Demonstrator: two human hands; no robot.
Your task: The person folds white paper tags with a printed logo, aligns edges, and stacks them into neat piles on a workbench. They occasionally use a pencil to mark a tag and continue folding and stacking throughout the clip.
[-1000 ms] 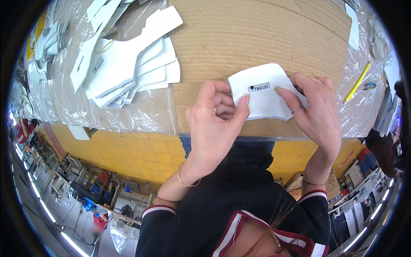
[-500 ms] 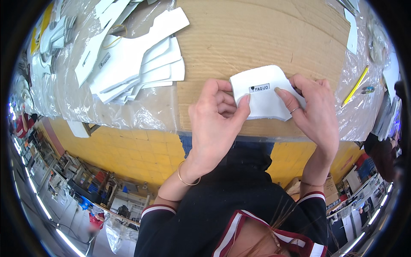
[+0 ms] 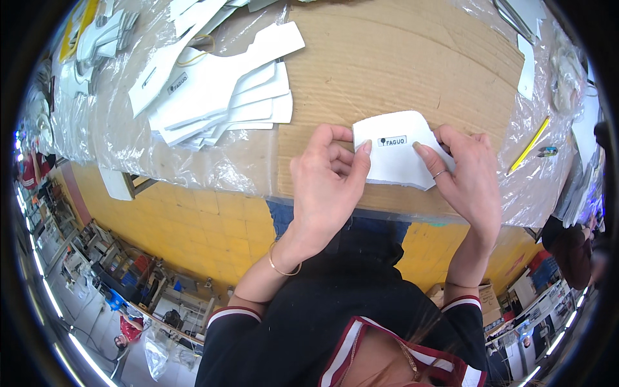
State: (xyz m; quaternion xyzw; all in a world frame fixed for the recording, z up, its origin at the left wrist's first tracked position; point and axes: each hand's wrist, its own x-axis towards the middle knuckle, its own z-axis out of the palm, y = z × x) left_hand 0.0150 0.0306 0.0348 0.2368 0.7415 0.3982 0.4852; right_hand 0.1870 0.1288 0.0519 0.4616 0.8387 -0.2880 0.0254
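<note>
Between my two hands is a small white cut piece of sheet material [image 3: 396, 164], shaped with a curved edge and bearing a small dark rectangular label. My left hand [image 3: 329, 177] pinches its left edge, thumb on top and fingers curled behind. On the opposite edge, my right hand [image 3: 467, 171] grips it the same way, the thumb near the label. The piece is held just above a brown cardboard sheet [image 3: 400, 64]. A fanned stack of similar white pieces [image 3: 219, 90], some with the same label, lies to the left.
Clear plastic film [image 3: 225, 168] covers the table around the cardboard. A yellow pencil [image 3: 529, 145] and a small pen-like item [image 3: 547, 152] lie at right, below a white strip [image 3: 526, 68]. More white pieces [image 3: 103, 39] sit far left. Beyond the table edge is yellow floor [image 3: 174, 226].
The view has shifted slightly, so the table things appear a little displaced. Both hands keep their hold on the white piece, which looks slightly tilted compared with before.
</note>
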